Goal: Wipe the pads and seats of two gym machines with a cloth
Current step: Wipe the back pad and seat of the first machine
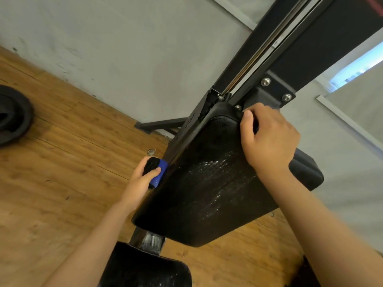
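Your right hand point(269, 139), fingers point(247, 121) curled on what seems the blue cloth point(257, 128), sits at the top corner of the pad point(207, 183), whose long axis runs down-left past your left hand point(141, 181), which grips a blue-black object point(158, 172).

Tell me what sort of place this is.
Most likely a gym or workout room: a black machine pad mounted on a heavy metal frame with a guide rail, and what looks like a weight plate lying on the wooden floor.
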Demonstrator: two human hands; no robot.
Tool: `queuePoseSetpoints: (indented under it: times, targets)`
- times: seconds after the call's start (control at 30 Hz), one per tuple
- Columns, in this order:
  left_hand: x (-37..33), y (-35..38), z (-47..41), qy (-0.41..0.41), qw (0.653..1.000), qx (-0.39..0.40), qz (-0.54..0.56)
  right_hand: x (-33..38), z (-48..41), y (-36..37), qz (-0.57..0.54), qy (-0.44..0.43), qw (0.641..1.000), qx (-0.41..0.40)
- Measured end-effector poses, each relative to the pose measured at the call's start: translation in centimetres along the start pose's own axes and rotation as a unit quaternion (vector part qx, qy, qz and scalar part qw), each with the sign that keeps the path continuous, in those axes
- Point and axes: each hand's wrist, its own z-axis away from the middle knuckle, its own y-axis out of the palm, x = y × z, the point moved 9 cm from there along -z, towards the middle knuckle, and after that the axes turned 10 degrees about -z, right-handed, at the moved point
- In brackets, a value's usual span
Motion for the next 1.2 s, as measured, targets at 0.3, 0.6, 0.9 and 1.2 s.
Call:
queuePoseSetpoints:
  times: [0.3,0.6,0.9,1.2]
  targets:
    - [7.0,-2.7,1.3,-0.115,0.987,-0.058,-0.095,0.1,0.0,0.1,0.001,-0.004,1.000,-0.005]
    - [3.7,-1.4,0.3,-0.040,0.998,-0.040,-0.035,0.1,0.0,0.1,-0.004,-0.012,1.000,-0.013]
    - [11.7,-4.6,1.9,-0.138,0.982,-0.068,-0.109,0.2,0.0,0.0,0.002,-0.015,1.000,-0.015]
    - [10.4,-4.3,-0.1,-0.147,0.989,0.014,-0.026,0.1,0.1,0.1,0.002,-0.010,1.000,-0.011]
